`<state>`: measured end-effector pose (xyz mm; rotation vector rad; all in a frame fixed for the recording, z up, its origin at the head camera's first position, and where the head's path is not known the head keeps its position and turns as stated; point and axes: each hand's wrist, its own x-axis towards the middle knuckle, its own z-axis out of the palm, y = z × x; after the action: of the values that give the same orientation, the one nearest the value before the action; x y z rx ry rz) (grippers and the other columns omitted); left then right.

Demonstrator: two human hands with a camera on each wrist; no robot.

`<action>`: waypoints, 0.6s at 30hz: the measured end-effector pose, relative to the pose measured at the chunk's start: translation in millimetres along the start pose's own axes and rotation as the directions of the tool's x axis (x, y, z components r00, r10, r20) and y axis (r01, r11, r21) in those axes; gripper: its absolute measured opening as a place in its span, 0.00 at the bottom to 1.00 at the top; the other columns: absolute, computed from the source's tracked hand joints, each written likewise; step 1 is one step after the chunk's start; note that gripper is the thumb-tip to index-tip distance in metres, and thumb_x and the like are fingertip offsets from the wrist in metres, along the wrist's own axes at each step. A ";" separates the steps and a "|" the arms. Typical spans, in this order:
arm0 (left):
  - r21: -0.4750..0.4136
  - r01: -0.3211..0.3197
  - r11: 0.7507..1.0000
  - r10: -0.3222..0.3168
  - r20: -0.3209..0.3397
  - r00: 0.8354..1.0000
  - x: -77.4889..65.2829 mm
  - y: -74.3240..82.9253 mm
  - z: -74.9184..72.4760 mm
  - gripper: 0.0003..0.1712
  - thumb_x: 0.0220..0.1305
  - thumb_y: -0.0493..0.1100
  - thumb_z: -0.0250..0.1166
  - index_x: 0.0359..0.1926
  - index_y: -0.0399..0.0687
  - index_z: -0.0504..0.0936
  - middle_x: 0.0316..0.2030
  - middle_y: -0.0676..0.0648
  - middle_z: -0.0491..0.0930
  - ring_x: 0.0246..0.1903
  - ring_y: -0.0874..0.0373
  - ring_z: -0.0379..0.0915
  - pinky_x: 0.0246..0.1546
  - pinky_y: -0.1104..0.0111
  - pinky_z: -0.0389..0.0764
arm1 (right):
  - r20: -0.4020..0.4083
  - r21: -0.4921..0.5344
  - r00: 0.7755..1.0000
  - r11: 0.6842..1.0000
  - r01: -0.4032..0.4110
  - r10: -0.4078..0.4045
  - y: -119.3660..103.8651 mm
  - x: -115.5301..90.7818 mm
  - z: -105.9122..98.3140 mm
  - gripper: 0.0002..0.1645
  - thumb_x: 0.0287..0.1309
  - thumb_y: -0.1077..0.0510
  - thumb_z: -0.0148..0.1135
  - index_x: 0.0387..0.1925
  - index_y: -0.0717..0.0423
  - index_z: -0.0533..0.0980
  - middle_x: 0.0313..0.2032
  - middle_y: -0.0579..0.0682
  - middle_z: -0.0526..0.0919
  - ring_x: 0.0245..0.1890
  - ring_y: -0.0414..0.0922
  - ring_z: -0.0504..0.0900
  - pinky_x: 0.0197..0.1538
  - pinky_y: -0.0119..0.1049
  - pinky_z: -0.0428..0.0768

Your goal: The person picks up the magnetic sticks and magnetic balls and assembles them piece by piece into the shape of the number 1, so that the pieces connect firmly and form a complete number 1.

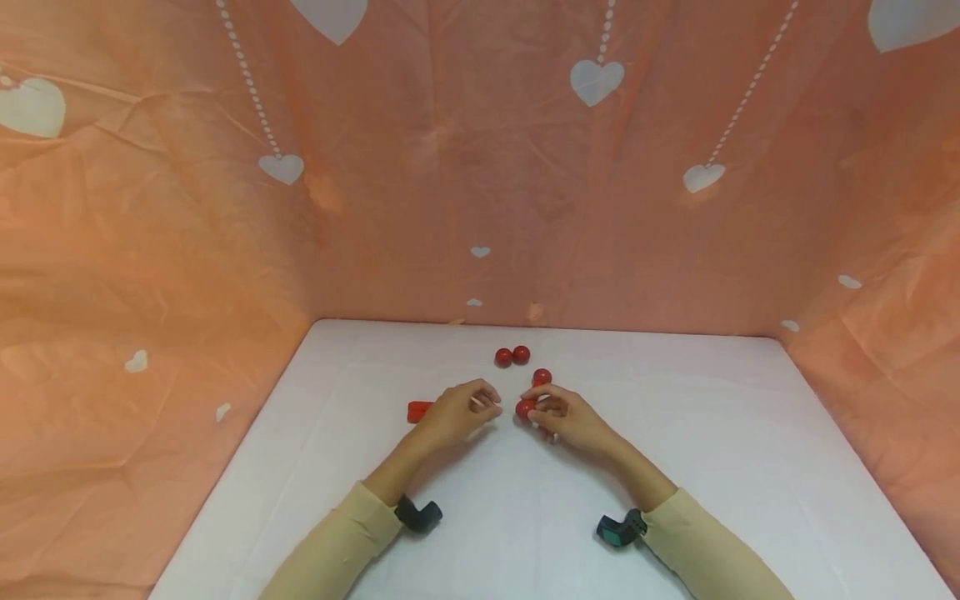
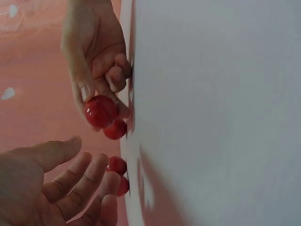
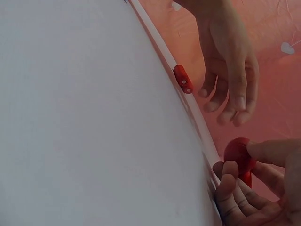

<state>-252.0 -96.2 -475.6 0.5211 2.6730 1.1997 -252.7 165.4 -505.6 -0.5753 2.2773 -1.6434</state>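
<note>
My right hand [image 1: 576, 422] pinches a shiny red ball [image 1: 524, 410] between thumb and fingers. In the right wrist view a short red stem [image 3: 246, 178] shows just below that ball [image 3: 239, 153]. Another red ball [image 1: 542, 377] is right behind the fingers, with a bit of red between the two balls. To the left, across a small gap, my left hand [image 1: 457, 414] hovers with loosely bent fingers and nothing in them. Two red rods [image 1: 417, 412] lie side by side beyond its wrist, partly hidden by it in the head view.
Two more red balls [image 1: 512, 357] sit close together farther back on the white table [image 1: 675, 400]. Orange cloth [image 1: 480, 192] with white hearts hangs behind and along both sides. Each wrist wears a dark camera mount [image 1: 621, 530].
</note>
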 end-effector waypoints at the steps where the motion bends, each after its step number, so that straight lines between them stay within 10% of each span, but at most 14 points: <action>1: 0.010 0.002 1.000 -0.002 -0.003 1.000 -0.6 -0.2 -3.2 0.09 0.74 0.47 0.71 0.50 0.51 0.85 0.44 0.52 0.88 0.43 0.56 0.83 0.48 0.59 0.84 | -0.004 0.001 1.000 1.000 -0.003 0.003 0.4 0.3 0.0 0.20 0.76 0.60 0.65 0.64 0.60 0.77 0.37 0.58 0.86 0.32 0.48 0.82 0.34 0.34 0.83; 18: 0.146 -0.070 0.987 0.066 0.029 0.997 -1.9 -26.2 -72.0 0.09 0.75 0.40 0.69 0.52 0.45 0.89 0.41 0.51 0.87 0.44 0.54 0.80 0.50 0.57 0.82 | -0.062 0.008 0.998 0.999 -0.033 0.034 3.4 0.5 -1.6 0.19 0.75 0.58 0.67 0.62 0.59 0.78 0.40 0.58 0.86 0.32 0.47 0.82 0.33 0.34 0.83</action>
<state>-277.5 -162.7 -447.4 0.6497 2.7576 1.0111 -254.3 167.4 -508.3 -0.4882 2.3108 -1.6749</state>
